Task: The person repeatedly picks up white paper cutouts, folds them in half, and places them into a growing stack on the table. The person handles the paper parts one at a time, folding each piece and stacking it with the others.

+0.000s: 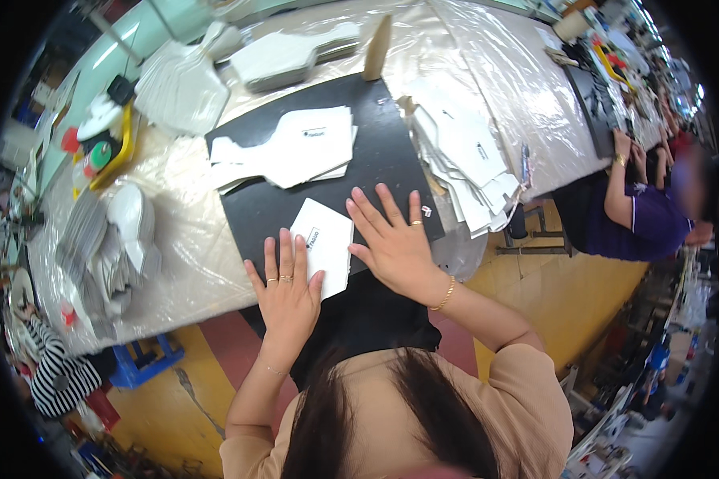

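Plastic-covered table (pixel 527 136): pale top (clear sheeting (pixel 499 48) wrinkled, with glossy highlights).
Yellow tray (pixel 126 152): left side, holding a round green item (pixel 99 156).
Blue stool (pixel 146 363): on the floor, near the table's left edge.
Striped-top co-worker (pixel 58 375): far left.
Purple-shirted co-worker (pixel 647 223): far right.
Floor (pixel 591 295): yellow, with dark red band (pixel 228 339).

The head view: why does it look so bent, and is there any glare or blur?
In the head view, a fisheye lens bends straight edges toward the black, round rim; in the head view, white glare streaks the clear, wrinkled plastic sheet; in the head view, the bare left hand and bare right hand look fairly sharp, while detail near the rim turns small and soft.
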### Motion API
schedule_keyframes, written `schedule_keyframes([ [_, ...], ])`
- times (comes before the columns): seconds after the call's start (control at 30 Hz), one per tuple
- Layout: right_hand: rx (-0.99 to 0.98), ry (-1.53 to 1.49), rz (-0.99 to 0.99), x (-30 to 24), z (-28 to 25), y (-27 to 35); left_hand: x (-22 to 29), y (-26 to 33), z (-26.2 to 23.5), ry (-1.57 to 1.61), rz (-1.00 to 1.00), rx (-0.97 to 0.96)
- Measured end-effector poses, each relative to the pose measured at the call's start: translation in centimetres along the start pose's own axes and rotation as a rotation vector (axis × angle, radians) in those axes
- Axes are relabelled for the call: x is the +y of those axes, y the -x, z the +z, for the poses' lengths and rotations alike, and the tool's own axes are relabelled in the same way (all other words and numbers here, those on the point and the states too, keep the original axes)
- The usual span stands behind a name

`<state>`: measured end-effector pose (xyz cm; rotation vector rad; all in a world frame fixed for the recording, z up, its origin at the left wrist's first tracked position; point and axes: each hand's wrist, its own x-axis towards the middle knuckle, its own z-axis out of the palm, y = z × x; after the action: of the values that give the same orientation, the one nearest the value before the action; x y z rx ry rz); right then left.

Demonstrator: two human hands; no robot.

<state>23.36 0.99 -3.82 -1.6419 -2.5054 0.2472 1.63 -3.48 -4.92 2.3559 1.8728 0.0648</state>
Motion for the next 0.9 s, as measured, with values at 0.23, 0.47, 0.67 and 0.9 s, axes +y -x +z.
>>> schedule_keyframes([
  [0.23, 0.208, -0.111, 0.131, -2.2, 2.0, -1.6, -1.9, -3.2, -0.7, -0.015, 0.181, 0.054],
  [0.47, 0.234, -0.266, 0.165, -2.6, 0.4, -2.0, -3.6, -4.3, -3.3, -0.004, 0.036, 0.17],
  [0.67, 0.175, -0.904, 0.23, -0.6, -3.3, -1.8, -4.5, -13.0, -3.9, 0.301, 0.084, 0.463],
  [0.9, 0.742, -1.355, 0.508, 9.1, -7.9, 2.7, -4.0, -16.9, -2.9, 0.226, -0.065, 0.307],
])
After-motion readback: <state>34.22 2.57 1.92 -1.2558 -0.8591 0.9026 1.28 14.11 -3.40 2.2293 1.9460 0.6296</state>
